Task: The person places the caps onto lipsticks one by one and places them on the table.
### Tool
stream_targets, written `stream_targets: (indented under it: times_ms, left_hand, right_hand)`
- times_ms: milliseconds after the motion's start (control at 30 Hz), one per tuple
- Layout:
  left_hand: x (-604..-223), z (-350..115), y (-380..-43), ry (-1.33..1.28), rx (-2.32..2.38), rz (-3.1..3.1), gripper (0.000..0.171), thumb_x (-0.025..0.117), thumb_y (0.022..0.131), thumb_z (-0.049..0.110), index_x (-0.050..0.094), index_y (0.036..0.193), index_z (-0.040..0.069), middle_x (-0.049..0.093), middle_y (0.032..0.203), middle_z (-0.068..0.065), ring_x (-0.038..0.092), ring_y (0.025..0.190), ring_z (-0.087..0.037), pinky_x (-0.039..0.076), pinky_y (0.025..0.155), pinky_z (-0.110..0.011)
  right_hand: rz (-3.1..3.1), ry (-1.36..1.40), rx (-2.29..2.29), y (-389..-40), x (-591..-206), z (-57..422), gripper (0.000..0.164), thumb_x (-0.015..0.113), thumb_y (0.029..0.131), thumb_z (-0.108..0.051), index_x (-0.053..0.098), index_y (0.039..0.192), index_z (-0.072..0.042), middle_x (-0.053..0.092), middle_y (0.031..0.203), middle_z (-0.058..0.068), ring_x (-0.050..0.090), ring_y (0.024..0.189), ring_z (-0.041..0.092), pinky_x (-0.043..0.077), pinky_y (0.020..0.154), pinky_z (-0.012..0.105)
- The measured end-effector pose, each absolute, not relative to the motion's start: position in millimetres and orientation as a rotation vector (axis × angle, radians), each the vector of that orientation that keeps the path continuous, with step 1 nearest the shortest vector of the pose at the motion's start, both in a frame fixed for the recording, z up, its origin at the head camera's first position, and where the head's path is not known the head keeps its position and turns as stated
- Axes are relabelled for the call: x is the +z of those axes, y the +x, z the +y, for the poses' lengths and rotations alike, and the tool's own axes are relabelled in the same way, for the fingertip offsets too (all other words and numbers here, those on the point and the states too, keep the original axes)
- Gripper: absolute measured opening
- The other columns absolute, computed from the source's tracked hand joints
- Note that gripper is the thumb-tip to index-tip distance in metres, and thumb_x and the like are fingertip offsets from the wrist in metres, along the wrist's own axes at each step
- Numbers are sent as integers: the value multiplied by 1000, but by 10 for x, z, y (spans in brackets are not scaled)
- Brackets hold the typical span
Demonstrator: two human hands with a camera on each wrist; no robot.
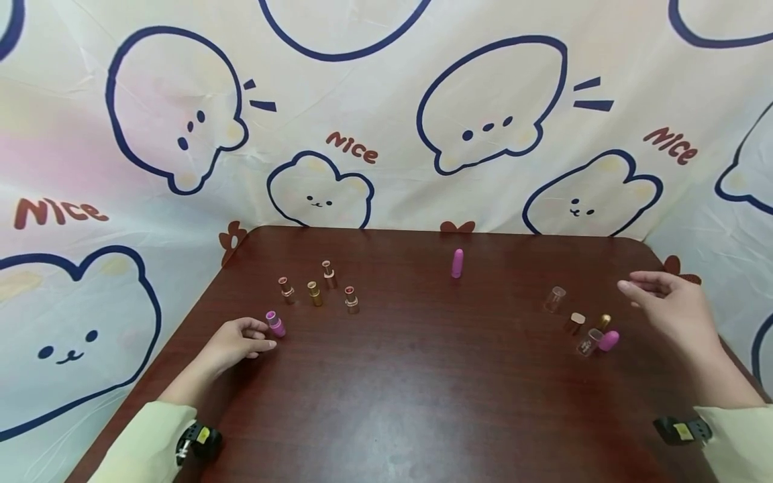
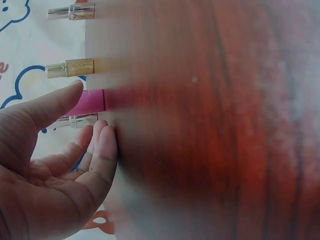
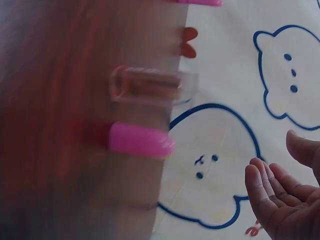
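Note:
Near the table's left side, my left hand (image 1: 238,345) is beside an uncapped pink lipstick (image 1: 275,324) that stands upright. In the left wrist view, the thumb overlaps the pink lipstick (image 2: 91,101), and a gap shows between thumb and fingers. Over the right side, my right hand (image 1: 670,308) is raised, holding nothing, its fingers loosely bent. Nearest to it are a rounded pink cap (image 1: 608,341), clear caps (image 1: 554,299) (image 1: 589,343), a brown cap with a pale top (image 1: 576,323) and a gold-topped piece (image 1: 606,322).
Uncapped lipsticks stand in a group at the left: gold (image 1: 315,294) and several brown ones (image 1: 352,300). A pink bullet-shaped tube (image 1: 457,263) stands near the back edge of the dark wooden table (image 1: 423,376). A printed cloth (image 1: 398,134) hangs behind.

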State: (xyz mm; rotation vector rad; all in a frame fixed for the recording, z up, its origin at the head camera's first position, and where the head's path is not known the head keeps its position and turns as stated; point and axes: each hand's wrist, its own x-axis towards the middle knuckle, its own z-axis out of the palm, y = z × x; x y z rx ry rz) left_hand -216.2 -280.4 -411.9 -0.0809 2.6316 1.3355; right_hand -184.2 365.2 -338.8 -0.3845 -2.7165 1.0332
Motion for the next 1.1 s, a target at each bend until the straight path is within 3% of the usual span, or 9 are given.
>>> stream_targets:
  times_ms: [267,467,733,1100]
  left_hand:
    - [-4113,-2752,-2206,-32,1298,2662,48,73,72,15,52,108,-9,55,90,-15,55,71,-17,49,63,-30]
    - [-4116,-2732,-2233,-14,1290,2683,47,74,71,14,52,106,-10,56,88,-15,55,71,-17,49,61,-29]
    - [-4118,-2718,-2252,-23,1286,2682,42,73,72,14,54,103,-7,54,86,-13,54,69,-17,49,61,-28]
    - [-4121,-2699,-2299,-23,1291,2669,34,70,75,11,55,101,-6,52,84,-12,55,69,-17,50,62,-30]
  right_hand:
    - [-2778,-364,1009,-1700,-3650,3874,67,53,80,-53,50,115,3,55,102,29,59,76,31,48,52,27]
    - [-2906,-290,997,-1652,-3795,3975,70,56,77,-54,50,115,5,56,101,28,56,80,31,48,58,37]
    - [-3002,-131,992,-1644,-3866,3981,60,63,77,-45,54,111,3,63,94,17,57,80,14,46,61,28]
    - [-3001,-39,1043,-1683,-3985,3924,51,68,75,-37,58,104,4,65,87,10,58,72,6,45,58,20]
